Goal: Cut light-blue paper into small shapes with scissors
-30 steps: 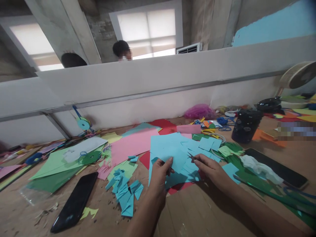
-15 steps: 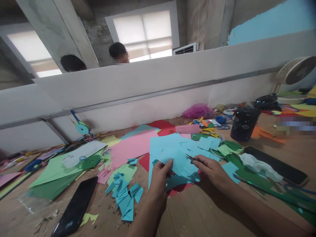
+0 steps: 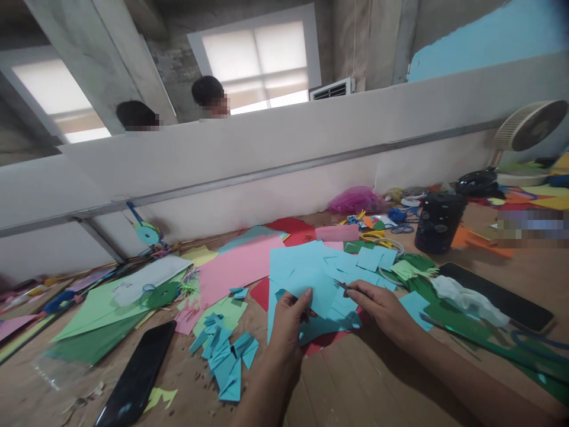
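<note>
A person bends both hands to paper craft at a cluttered brown table [image 3: 104,356]. The left hand [image 3: 291,311] pinches a piece of light-blue paper [image 3: 322,295] between thumb and fingers, just above larger blue sheets [image 3: 296,256] at the center of the scene. The right hand [image 3: 376,299] grips a small pointed tool [image 3: 340,283], its tip near the held piece's right edge; whether the two touch is unclear.

To the left of the hands lies a loose heap of folded blue pieces [image 3: 221,350], with a dark phone [image 3: 137,376] farther left. A large pink sheet [image 3: 242,259] spreads beyond the heap. On the right, crumpled white material [image 3: 469,301] rests against a black flat device [image 3: 511,299], nearer than a dark canister [image 3: 441,222]. At the far side, a magenta bag [image 3: 358,200] sits against a white partition [image 3: 231,157], above which two people's heads [image 3: 208,92] show.
</note>
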The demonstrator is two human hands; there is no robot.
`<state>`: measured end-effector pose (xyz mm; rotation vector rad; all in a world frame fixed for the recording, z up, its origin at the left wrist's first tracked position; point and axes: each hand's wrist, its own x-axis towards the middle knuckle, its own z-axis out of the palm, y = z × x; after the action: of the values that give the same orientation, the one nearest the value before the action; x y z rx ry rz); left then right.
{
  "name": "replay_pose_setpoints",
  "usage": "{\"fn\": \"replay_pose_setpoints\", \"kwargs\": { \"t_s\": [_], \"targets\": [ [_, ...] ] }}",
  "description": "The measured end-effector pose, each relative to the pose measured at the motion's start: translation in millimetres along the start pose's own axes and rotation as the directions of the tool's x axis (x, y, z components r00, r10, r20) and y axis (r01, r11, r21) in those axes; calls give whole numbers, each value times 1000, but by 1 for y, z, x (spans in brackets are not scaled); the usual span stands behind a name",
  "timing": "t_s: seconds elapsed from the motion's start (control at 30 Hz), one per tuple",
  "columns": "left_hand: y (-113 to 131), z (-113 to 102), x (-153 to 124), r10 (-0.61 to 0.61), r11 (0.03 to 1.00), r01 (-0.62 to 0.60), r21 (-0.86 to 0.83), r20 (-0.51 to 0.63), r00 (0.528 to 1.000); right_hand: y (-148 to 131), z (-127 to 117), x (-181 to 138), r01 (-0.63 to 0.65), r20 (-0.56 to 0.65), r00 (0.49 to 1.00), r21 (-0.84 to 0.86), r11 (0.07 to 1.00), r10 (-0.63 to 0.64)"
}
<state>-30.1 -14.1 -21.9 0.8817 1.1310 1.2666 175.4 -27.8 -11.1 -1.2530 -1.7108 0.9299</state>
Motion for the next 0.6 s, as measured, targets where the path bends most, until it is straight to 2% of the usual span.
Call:
{"fn": "replay_pose_setpoints", "kwargs": {
  "t_s": [0.6],
  "targets": [
    [-1,0,-1,3,1000,-3,5,-6,1000,-1,0,-1,7,-8,1000,-14,1000,-7]
  ]
}}
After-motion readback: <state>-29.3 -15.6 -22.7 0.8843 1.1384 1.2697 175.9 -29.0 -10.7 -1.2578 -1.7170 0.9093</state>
